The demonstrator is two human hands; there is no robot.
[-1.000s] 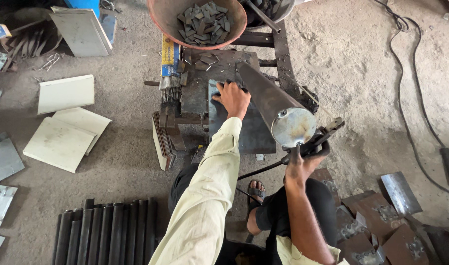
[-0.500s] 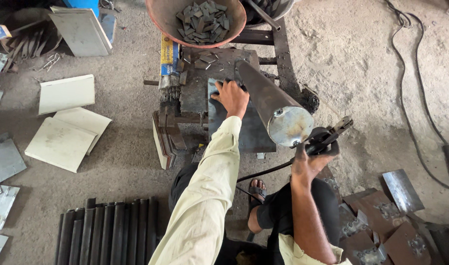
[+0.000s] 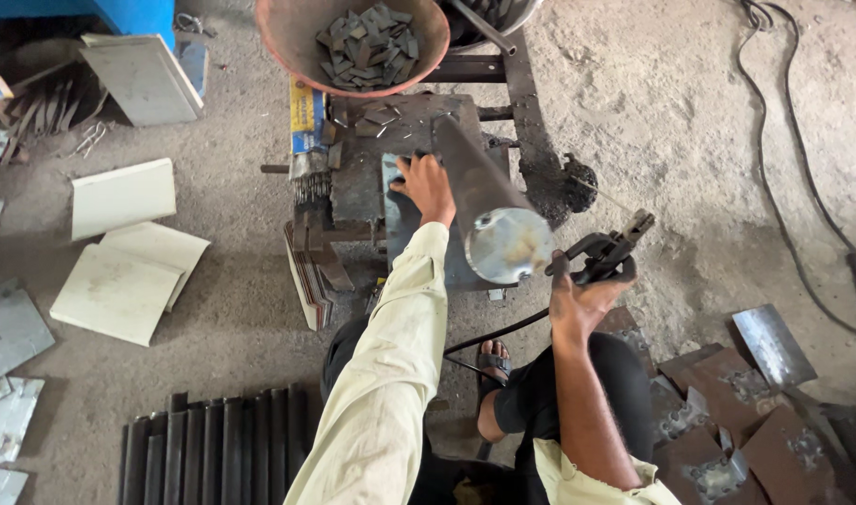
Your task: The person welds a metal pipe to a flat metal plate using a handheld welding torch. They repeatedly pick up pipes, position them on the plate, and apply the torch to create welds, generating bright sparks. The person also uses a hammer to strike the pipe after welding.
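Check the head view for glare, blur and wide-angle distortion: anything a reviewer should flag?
Head view: even daylight with soft shadows; a bright sheen on the flat end of the grey steel cylinder; the left hand, the right hand and its black electrode holder look sharp; the forearms stretch at the lower edge, a wide-lens effect.

I see a thick steel pipe (image 3: 484,206) lying across the table (image 3: 358,187), its shiny cut end pointing toward five o'clock. At three o'clock of that end, I hold a black electrode holder (image 3: 601,254), raised and tilted.
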